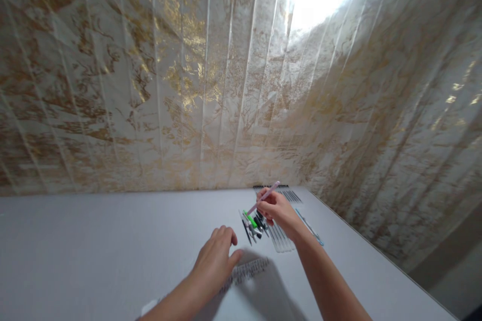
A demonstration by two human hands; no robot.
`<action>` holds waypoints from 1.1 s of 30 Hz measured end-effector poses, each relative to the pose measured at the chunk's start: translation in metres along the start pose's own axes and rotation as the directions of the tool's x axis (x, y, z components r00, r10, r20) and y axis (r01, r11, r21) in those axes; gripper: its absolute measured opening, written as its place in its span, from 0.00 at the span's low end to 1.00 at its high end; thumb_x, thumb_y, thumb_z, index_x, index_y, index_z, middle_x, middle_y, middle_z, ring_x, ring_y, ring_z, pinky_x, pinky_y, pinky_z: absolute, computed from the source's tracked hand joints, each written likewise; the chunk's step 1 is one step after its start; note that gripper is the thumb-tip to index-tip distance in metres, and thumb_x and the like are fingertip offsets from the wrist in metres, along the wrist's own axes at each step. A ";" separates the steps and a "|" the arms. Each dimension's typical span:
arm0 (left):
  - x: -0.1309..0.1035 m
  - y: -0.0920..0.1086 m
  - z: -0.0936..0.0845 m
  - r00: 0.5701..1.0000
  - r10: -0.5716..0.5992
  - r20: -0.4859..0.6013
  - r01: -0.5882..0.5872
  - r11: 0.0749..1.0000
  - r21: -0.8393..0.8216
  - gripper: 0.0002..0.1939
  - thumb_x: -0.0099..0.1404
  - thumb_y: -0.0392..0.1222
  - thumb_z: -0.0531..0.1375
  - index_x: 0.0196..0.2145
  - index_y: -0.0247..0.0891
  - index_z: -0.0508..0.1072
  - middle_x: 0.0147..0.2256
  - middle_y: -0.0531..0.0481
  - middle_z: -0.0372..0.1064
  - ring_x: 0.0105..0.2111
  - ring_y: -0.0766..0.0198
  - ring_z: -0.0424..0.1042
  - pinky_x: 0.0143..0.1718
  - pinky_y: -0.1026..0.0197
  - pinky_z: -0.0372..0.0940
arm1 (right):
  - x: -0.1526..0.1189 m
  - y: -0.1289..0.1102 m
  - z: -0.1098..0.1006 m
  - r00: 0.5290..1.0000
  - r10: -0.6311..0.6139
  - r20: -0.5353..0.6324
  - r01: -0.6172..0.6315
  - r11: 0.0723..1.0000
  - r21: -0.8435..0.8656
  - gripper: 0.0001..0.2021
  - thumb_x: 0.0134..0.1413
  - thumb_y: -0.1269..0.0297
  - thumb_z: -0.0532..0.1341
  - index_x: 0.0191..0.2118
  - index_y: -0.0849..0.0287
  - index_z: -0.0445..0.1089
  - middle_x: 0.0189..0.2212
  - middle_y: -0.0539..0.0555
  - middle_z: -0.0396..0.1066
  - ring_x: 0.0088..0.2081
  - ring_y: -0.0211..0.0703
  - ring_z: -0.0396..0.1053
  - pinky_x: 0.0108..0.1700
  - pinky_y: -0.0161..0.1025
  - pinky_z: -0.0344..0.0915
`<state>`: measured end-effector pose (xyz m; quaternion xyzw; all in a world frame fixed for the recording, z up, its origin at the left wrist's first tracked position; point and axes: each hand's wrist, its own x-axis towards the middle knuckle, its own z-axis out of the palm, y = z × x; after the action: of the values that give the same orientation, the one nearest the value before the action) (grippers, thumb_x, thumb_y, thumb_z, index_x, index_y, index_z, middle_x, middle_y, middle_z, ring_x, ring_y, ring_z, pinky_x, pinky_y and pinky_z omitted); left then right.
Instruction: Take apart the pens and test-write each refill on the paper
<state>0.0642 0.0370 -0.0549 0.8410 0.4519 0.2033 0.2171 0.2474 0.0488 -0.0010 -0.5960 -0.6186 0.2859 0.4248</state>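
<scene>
A slim pale pink pen (270,190) is pinched in the fingers of my right hand (276,209), tilted with its upper end to the right. Beneath its lower end lies a loose pile of pens, among them a bright green pen (249,219) and several black and grey ones. My left hand (218,251) hovers or rests left of the pile, thumb apart from its curled fingers, with nothing visible in it. Under and beside that hand lies a sheet with dark handwriting (250,270). My right hand partly hides the pile.
A clear ribbed pen tray (281,241) lies below my right wrist. Behind the hand is a row of dark pens (291,194). One light blue pen (311,228) lies near the right edge of the white table (94,241). A gold-patterned curtain (181,85) hangs behind the table.
</scene>
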 end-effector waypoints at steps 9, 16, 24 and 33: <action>0.047 0.015 0.045 0.994 -0.088 -0.066 0.102 0.962 0.253 0.20 0.58 0.46 0.62 0.45 0.30 0.70 0.48 0.36 0.67 0.51 0.45 0.63 0.51 0.49 0.56 | -0.057 0.043 0.013 0.991 -0.075 -0.106 0.110 0.923 0.369 0.09 0.49 0.62 0.58 0.35 0.60 0.67 0.24 0.46 0.63 0.19 0.32 0.56 0.19 0.31 0.56; 0.038 -0.012 0.029 0.981 -0.182 -0.063 0.192 0.904 0.382 0.06 0.66 0.38 0.58 0.40 0.34 0.72 0.44 0.47 0.71 0.48 0.56 0.68 0.51 0.48 0.59 | -0.069 0.067 0.009 0.998 -0.058 0.032 0.033 0.858 0.513 0.19 0.54 0.53 0.59 0.49 0.56 0.73 0.42 0.57 0.69 0.32 0.40 0.64 0.29 0.36 0.64; -0.014 -0.088 -0.030 0.981 -0.194 -0.030 0.196 0.974 0.114 0.08 0.66 0.36 0.48 0.33 0.39 0.65 0.28 0.50 0.72 0.30 0.59 0.73 0.34 0.61 0.62 | -0.071 0.075 0.015 0.996 -0.086 -0.026 0.089 0.961 0.260 0.15 0.55 0.59 0.60 0.47 0.57 0.71 0.36 0.57 0.76 0.31 0.44 0.69 0.32 0.38 0.64; -0.026 -0.110 -0.041 0.998 -0.056 -0.019 0.048 0.957 -0.284 0.13 0.63 0.49 0.54 0.37 0.43 0.74 0.39 0.53 0.76 0.43 0.56 0.72 0.46 0.61 0.61 | -0.068 0.080 0.015 0.989 -0.098 -0.109 0.112 0.984 0.135 0.08 0.50 0.63 0.62 0.34 0.59 0.77 0.32 0.54 0.73 0.35 0.46 0.69 0.36 0.38 0.63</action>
<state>-0.0446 0.0773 -0.0847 0.7863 0.4427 0.2717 0.3346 0.2692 -0.0056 -0.0899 -0.5448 -0.6050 0.2755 0.5112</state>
